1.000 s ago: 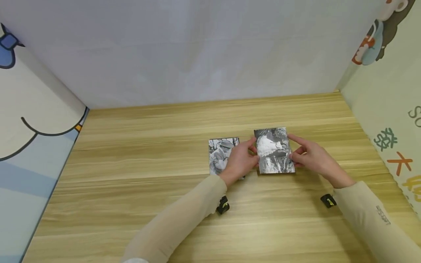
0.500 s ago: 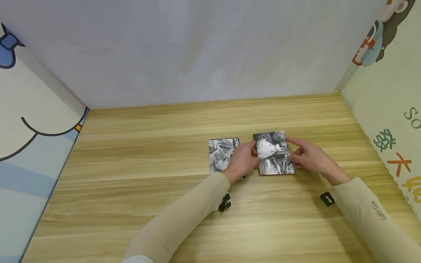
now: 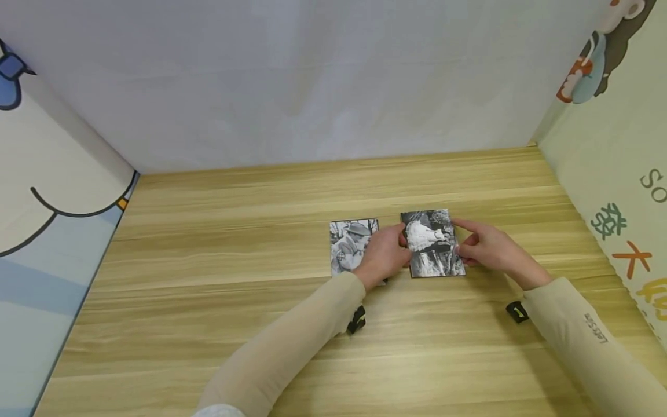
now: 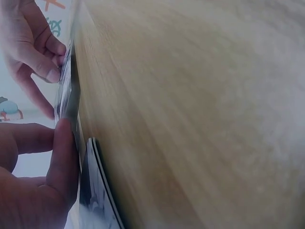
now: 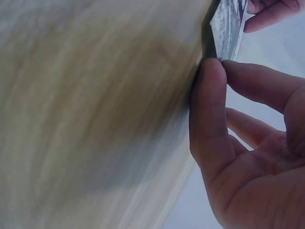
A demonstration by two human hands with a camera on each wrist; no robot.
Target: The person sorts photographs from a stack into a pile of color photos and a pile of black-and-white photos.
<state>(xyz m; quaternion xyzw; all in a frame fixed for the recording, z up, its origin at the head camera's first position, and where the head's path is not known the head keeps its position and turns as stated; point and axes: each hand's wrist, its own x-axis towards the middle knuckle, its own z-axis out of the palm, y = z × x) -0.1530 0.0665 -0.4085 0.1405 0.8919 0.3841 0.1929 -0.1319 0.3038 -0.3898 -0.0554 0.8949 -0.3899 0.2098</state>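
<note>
In the head view, a black-and-white rectangular photo card lies on the light wooden table, right of centre and about midway between its near and far edges. The left hand pinches the card's left edge, thumb and fingertips curled onto it, while the right hand pinches the right edge with the forefinger stretched along the far corner and the thumb lower down. Just to the left, a second black-and-white photo card lies flat on the wood, its near right part covered by the left hand. Both arms wear beige sleeves, and a small black clip shows at each wrist. A pale grey wall stands at the far side, with cartoon-printed panels to left and right. In the left wrist view, the held card appears edge-on against the table; a left fingertip presses its side, and the right hand grips it further off, fingers bent. The second card lies dark beside it. In the right wrist view, the right thumb presses the edge of the card, the other fingers curled loosely behind, and left fingertips touch the card's far side.
</note>
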